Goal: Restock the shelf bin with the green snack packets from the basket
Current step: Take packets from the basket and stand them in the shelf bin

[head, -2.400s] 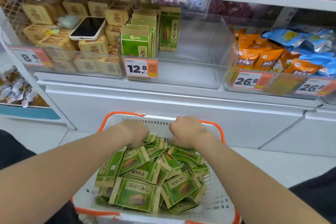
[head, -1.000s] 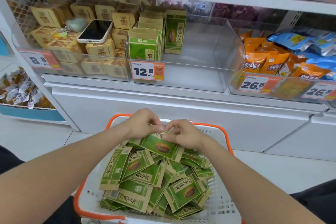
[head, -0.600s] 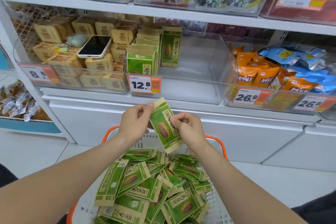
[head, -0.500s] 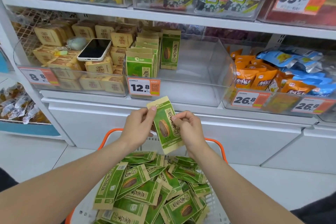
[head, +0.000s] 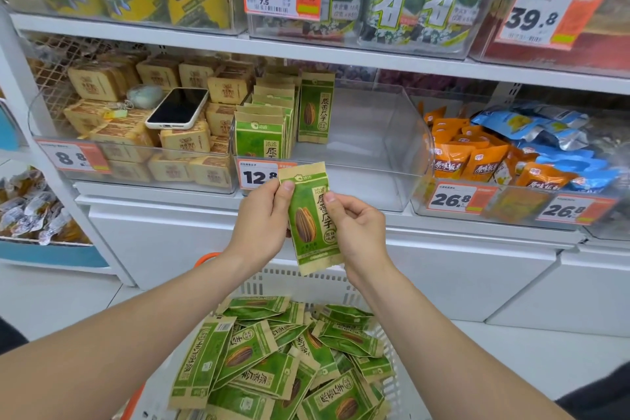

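One green snack packet [head: 312, 220] stands upright in front of the shelf, held between both hands. My left hand [head: 260, 223] pinches its upper left edge and my right hand [head: 356, 230] pinches its right side. It hangs just below the front lip of the clear shelf bin [head: 385, 160], beside the 12.8 price tag [head: 257, 175]. Inside that bin a row of green packets [head: 269, 128] stands at the left; the right part holds nothing. Below, the white basket with an orange rim [head: 300, 283] holds several loose green packets [head: 283, 358].
A phone [head: 177, 108] lies on tan snack packs [head: 143, 133] in the bin to the left. Orange and blue packets [head: 504, 153] fill the bin on the right. Seaweed packs [head: 412, 0] sit on the shelf above. White cabinet fronts [head: 460, 269] run below the shelf.
Both hands dug into the basket, picked out one green packet and lifted it upright to the bin's front edge. The view tilted upward toward the shelves.
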